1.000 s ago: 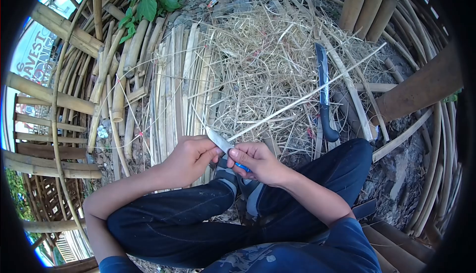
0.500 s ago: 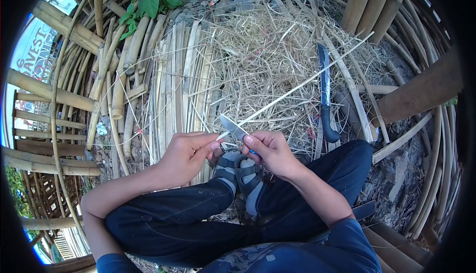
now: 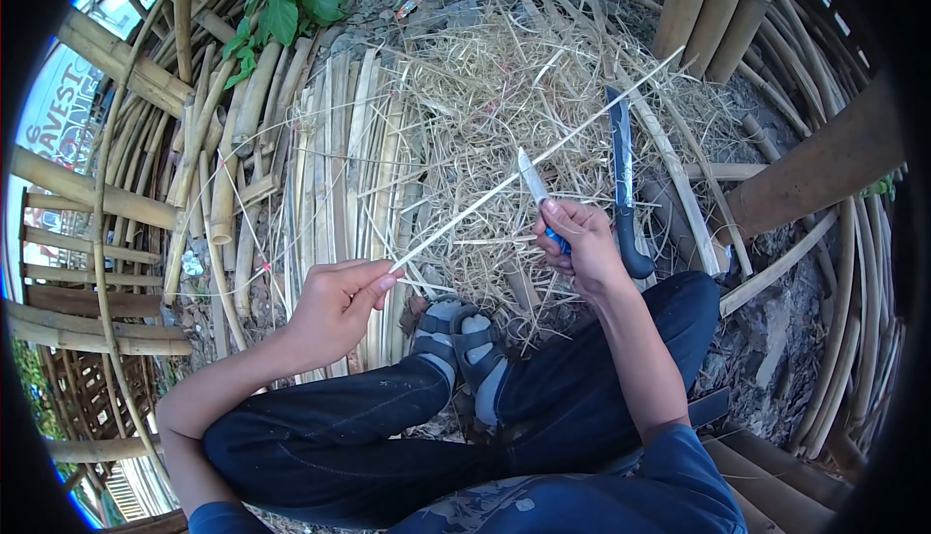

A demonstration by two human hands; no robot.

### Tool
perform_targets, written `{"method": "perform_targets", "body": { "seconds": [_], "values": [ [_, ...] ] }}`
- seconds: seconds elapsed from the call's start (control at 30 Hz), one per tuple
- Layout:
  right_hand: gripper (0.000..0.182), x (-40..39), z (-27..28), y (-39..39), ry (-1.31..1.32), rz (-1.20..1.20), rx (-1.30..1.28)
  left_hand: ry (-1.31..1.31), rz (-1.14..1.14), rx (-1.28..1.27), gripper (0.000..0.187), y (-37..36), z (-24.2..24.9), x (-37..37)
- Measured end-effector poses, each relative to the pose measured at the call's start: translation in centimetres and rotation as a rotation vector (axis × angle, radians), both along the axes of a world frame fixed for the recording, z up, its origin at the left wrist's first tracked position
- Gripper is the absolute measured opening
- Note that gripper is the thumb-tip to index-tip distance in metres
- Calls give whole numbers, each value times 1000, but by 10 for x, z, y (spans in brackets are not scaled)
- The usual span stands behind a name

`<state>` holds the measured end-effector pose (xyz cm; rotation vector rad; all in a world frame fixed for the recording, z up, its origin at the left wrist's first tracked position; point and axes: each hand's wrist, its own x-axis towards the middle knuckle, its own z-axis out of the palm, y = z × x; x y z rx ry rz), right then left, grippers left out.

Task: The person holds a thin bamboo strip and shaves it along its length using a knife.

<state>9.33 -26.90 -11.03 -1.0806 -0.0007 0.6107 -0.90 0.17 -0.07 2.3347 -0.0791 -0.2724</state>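
Lighting: daylight, moderately bright and cool in tone, falling softly over the shavings (image 3: pixel 485 117). Glare: the background near the sign (image 3: pixel 63 112) at upper left is washed out, with blue fringing at the rim. The knife (image 3: pixel 532 177) and machete (image 3: pixel 624 156) show pale reflections on their blades. Shadow: the trousers (image 3: pixel 339 427) are dark, folds faintly legible. Distortion: strong fisheye, outer bamboo poles (image 3: pixel 92 190) bowed, corners black. Sharpness: left hand (image 3: pixel 339 311), right hand (image 3: pixel 582 243) and bamboo strip (image 3: pixel 465 211) reasonably clear; peripheral detail softer.
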Motion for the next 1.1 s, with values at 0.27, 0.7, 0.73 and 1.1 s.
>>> {"method": "perform_targets", "body": {
  "seconds": [0.27,0.7,0.73,1.1],
  "values": [
    [32,14,5,-18,-66,-92,-92,-35,-13,42,21,-2,5,1],
    [29,26,-2,-44,-314,-85,-526,-17,-36,54,18,9,-1,1],
    [28,26,-5,-45,-425,-73,-605,-36,-40,46,16,11,-2,1],
    [41,2,0,-11,-753,-287,-970,45,36,77,19,16,-11,2]
  ]
}}
